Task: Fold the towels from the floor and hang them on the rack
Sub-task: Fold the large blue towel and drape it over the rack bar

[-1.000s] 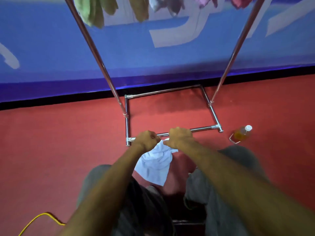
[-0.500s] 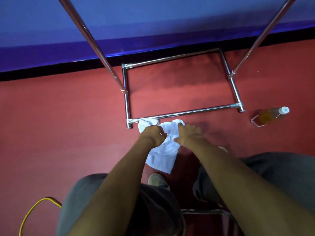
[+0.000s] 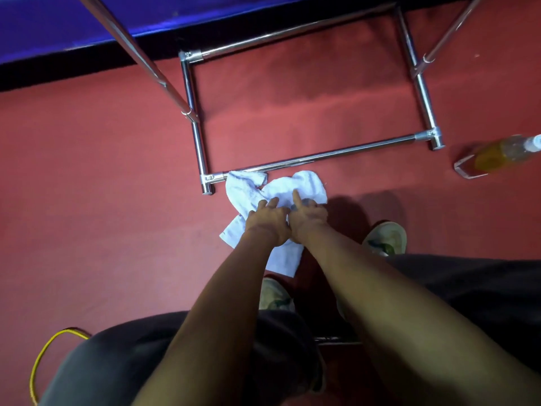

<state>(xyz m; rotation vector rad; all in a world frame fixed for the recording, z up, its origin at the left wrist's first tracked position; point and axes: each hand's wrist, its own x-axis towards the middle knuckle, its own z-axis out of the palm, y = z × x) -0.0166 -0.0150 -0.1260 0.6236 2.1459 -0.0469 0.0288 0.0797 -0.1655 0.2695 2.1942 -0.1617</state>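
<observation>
A crumpled white towel (image 3: 278, 189) lies on the red carpet, its far corner against the rack's front base bar (image 3: 336, 153). My left hand (image 3: 268, 221) rests on the towel's middle with its fingers stretched forward. Right beside it, my right hand (image 3: 308, 213) lies on the towel, index finger straight and the other fingers curled into the cloth. The chrome rack (image 3: 196, 136) stands just beyond; only its floor frame and two slanting uprights show.
A plastic bottle of amber liquid (image 3: 497, 156) lies on the carpet to the right of the rack. My shoes (image 3: 386, 238) stand just behind the towel. A yellow cable (image 3: 44, 356) curls at the lower left. A blue wall (image 3: 58, 22) runs behind the rack.
Both hands lowered the towel from hanging in the air down onto the carpet. My left hand's fingers have straightened. The view has tipped further down and the hung cloths on the rack's top have left it.
</observation>
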